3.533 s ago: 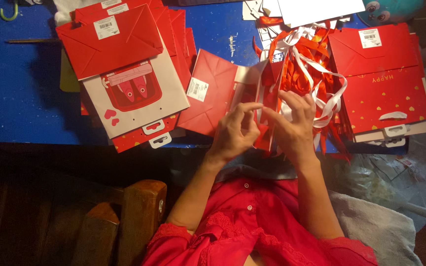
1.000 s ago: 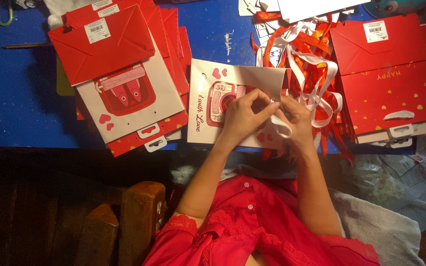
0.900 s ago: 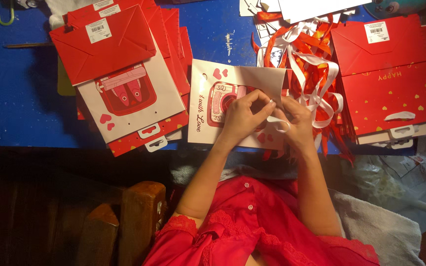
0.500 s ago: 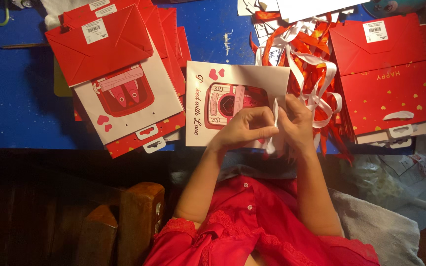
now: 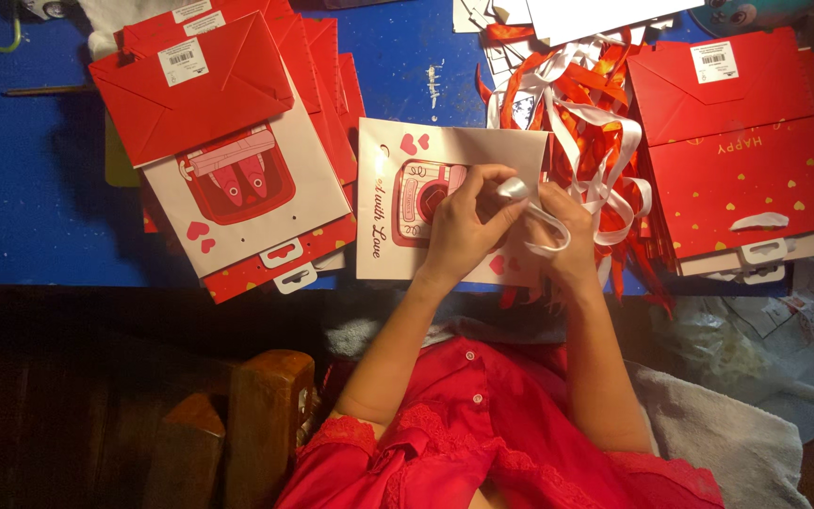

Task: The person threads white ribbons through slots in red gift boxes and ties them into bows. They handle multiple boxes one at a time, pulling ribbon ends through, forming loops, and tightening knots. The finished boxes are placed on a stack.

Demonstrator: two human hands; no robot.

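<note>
We work at a blue table (image 5: 30, 188). At upper left lies a stack of red bags (image 5: 228, 141). In the centre, a cream bag (image 5: 445, 188) lies flat; our left hand (image 5: 459, 226) and right hand (image 5: 562, 226) meet over it, fingers pinched on a white ribbon (image 5: 534, 212). Loose ribbons (image 5: 586, 104) pile just behind, and more red bags (image 5: 737, 151) sit at right.

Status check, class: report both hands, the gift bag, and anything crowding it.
Left hand and right hand pinch a white ribbon. Cream gift bag flat underneath. Ribbon pile crowds its right edge.
</note>
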